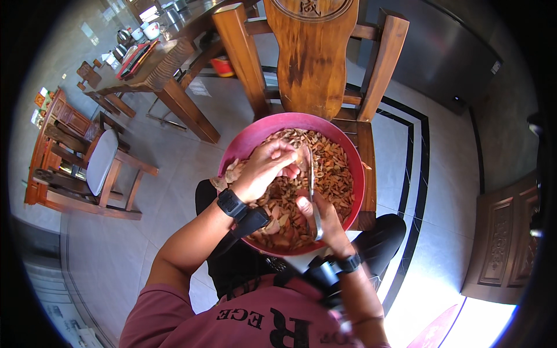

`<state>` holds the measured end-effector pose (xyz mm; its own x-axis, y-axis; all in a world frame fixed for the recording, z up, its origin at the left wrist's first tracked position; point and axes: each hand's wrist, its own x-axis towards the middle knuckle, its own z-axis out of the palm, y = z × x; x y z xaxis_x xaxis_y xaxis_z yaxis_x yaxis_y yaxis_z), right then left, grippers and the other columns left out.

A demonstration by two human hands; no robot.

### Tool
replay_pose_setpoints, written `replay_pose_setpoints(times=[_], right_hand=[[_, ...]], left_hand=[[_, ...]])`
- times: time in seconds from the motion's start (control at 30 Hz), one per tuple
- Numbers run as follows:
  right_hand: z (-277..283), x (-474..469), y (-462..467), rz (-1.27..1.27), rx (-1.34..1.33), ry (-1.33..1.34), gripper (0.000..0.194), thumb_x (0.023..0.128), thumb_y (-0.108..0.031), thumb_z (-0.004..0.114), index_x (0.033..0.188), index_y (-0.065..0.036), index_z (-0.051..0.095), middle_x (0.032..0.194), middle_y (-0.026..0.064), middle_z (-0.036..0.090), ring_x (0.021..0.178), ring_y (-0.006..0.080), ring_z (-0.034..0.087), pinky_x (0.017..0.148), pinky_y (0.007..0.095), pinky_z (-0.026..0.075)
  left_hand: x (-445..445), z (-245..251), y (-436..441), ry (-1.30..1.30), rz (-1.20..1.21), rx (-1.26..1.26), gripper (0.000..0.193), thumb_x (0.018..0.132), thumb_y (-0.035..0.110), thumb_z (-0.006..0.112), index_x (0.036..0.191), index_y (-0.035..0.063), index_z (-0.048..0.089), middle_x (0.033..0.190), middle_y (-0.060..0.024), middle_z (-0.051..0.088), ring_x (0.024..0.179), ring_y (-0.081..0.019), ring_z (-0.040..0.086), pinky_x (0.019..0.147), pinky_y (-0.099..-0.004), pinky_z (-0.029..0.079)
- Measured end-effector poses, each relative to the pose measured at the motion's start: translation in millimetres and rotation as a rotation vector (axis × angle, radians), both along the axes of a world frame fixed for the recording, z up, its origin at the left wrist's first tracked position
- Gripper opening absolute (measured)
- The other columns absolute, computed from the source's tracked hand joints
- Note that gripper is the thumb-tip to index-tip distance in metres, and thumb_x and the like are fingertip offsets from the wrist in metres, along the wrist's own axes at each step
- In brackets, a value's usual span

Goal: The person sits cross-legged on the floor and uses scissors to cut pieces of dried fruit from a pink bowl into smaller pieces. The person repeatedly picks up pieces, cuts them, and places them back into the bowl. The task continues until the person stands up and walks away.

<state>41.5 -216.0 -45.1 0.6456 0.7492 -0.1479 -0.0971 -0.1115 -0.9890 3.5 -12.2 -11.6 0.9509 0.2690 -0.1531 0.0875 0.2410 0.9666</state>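
A pink plastic basin (pixel 243 141) rests on the seat of a wooden chair, filled with small brown-orange dried plant pieces (pixel 333 165). Over it, my left hand (pixel 265 167) pinches a thin, pale brown dried slice (pixel 303 157). My right hand (pixel 326 217) grips metal scissors (pixel 311 182), whose blades point away from me and lie against the slice. How far apart the blades are is hard to tell. Larger slices (pixel 272 226) lie on the near side of the basin, and others (pixel 235 171) sit at its left rim beside my left forearm.
The chair's carved backrest (pixel 311 65) rises just beyond the basin. A wooden table (pixel 174 56) with cups (pixel 151 30) and a red tray (pixel 137 58) stands at the upper left. Another chair (pixel 102 161) with a pale cushion is to the left. A carved wooden door (pixel 500 243) is at the right.
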Motion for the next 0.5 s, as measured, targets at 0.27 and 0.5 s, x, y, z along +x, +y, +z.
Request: replay_pose_setpoints(times=[0.27, 0.5], right_hand=[[2.9, 2.7, -2.4, 0.000, -0.073, 0.033, 0.055, 0.093, -0.045, 0.065, 0.117, 0.004, 0.061, 0.073, 0.0030, 0.059, 0.065, 0.0112, 0.052, 0.062, 0.0271, 0.046], [1.8, 0.4, 1.9, -0.038, 0.027, -0.057, 0.054, 0.092, -0.045, 0.066, 0.115, 0.003, 0.062, 0.071, 0.0024, 0.061, 0.063, 0.0098, 0.058, 0.059, 0.0249, 0.047]], left_hand=[[-2.7, -4.8, -3.6, -0.004, 0.049, -0.041, 0.020, 0.098, 0.016, 0.060, 0.110, 0.0012, 0.055, 0.099, -0.0081, 0.064, 0.083, -0.0177, 0.067, 0.074, -0.0288, 0.056], [-4.3, -4.0, -8.4, 0.005, 0.024, -0.058, 0.017, 0.098, 0.016, 0.061, 0.107, 0.0029, 0.055, 0.096, -0.0073, 0.063, 0.083, -0.0176, 0.068, 0.073, -0.0283, 0.056]])
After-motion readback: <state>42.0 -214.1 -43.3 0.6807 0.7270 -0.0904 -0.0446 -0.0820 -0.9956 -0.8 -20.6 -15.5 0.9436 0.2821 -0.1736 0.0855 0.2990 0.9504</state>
